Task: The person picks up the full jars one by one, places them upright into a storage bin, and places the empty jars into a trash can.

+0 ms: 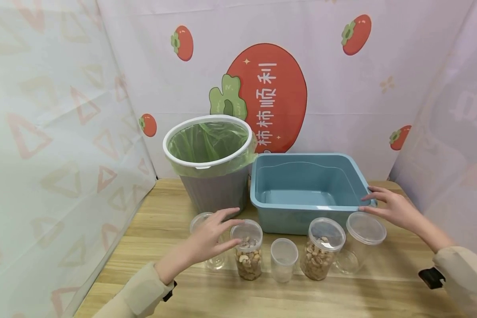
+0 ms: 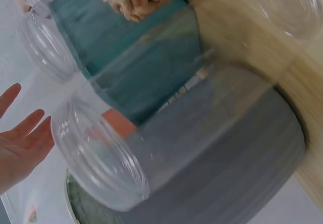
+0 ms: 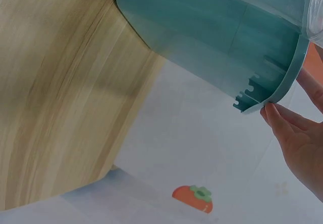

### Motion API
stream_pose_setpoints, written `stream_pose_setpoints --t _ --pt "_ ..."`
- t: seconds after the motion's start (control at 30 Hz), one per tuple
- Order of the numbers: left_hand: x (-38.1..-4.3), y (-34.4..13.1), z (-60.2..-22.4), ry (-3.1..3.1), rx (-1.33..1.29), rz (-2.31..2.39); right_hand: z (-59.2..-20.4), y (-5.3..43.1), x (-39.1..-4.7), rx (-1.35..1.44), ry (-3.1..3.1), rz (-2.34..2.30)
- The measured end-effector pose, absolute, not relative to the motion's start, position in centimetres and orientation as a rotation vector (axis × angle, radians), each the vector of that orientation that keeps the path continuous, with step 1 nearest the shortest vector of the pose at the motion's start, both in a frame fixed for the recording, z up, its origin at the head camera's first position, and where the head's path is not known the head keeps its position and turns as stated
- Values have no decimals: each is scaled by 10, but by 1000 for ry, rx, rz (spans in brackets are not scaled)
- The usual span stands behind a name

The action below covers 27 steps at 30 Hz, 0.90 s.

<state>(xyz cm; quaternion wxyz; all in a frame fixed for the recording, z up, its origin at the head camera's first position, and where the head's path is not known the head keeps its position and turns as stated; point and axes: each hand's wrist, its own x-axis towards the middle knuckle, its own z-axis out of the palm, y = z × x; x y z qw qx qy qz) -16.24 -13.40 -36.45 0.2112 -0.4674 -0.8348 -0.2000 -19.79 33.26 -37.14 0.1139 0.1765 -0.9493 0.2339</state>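
My left hand [image 1: 210, 236] hovers above the left jars with its fingers spread and nothing in them. In the left wrist view its fingers show beside the rim of a clear jar [image 2: 101, 153]. Under it in the head view stand that jar, partly hidden, and a lidded jar of cashews [image 1: 249, 260]. My right hand [image 1: 393, 207] rests with extended fingers on the right rim of a blue basin [image 1: 302, 221]; in the right wrist view its fingertips touch the rim corner. Nearest it is a large clear lidded jar [image 1: 365, 229].
A grey bin [image 1: 218, 190] with a green liner [image 1: 206, 141] stands left of the basin. Between the outer jars are a small translucent cup [image 1: 284, 258] and another lidded jar of nuts [image 1: 319, 256]. Printed cloth hangs behind and beside the wooden table [image 1: 302, 300].
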Motion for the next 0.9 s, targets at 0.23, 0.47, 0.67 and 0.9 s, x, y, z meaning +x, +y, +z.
stream_pose_setpoints --t 0.23,0.47,0.67,0.9 --pt "-161 -120 -374 -2444 -1326 -614 -372 334 -199 482 -2730 672" --pt "-159 -114 -385 -2522 -1304 -663 -375 335 -199 438 -2745 729" --pt "-161 -112 -392 -2585 -1275 -731 -377 334 -199 415 -2734 726" --pt "-165 -108 -396 -2584 -1236 -829 -378 336 -200 411 -2734 711"
